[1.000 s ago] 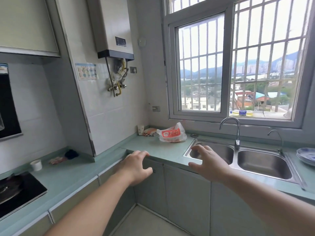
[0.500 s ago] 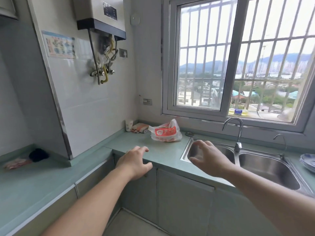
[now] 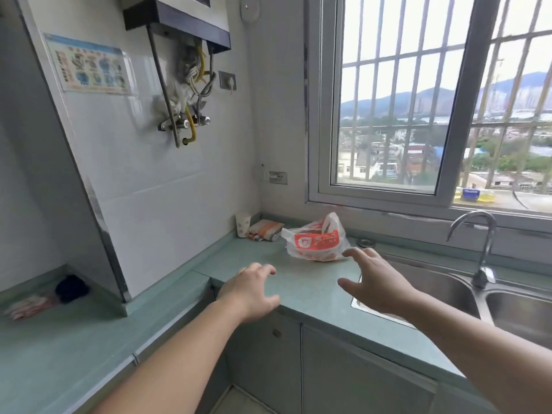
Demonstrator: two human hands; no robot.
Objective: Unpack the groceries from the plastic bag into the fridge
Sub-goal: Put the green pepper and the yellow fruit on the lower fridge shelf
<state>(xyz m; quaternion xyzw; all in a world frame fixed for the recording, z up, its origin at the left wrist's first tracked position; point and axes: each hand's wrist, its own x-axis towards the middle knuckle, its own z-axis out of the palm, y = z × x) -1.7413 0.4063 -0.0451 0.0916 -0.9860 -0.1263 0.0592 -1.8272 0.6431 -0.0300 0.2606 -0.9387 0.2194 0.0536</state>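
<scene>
A white and red plastic bag [image 3: 316, 242] sits on the green countertop [image 3: 307, 282] under the window, near the back corner; its contents are hidden. My right hand [image 3: 376, 280] hovers just in front and right of the bag, fingers spread, holding nothing, its fingertips a short way from the bag. My left hand [image 3: 252, 289] is lower and to the left, over the counter's front edge, fingers apart and empty. No fridge is in view.
A double steel sink [image 3: 466, 297] with a tap [image 3: 482, 246] lies right of the bag. A paper cup [image 3: 242, 225] and a folded cloth [image 3: 265, 230] stand in the back corner. A water heater [image 3: 179, 22] with pipes hangs on the wall above.
I have moved closer to the counter. Both hands have advanced toward the bag, the right one now almost at it. Nothing has been taken hold of.
</scene>
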